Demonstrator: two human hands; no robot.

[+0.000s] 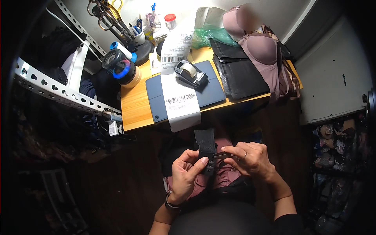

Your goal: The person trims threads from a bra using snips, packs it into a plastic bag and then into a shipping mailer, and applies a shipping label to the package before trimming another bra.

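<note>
Over my lap, my left hand [187,172] pinches a black fabric strip [205,141] between thumb and fingers. Small metallic dots show on the strip's lower part, like a bra's hook-and-eye band. My right hand [250,157] is closed around a slim pointed metal tool [220,155], its tip against or very near the strip beside my left thumb. Whether the tool is tweezers or small snips cannot be made out. Mauve fabric [227,174] lies across my lap beneath both hands.
On the wooden table [135,113] are a blue tablet case [213,92], a long printed label strip [178,82], a tape dispenser [191,74], black plastic bags [250,76] and a mauve bra [260,51]. A white perforated metal rack [58,88] stands left.
</note>
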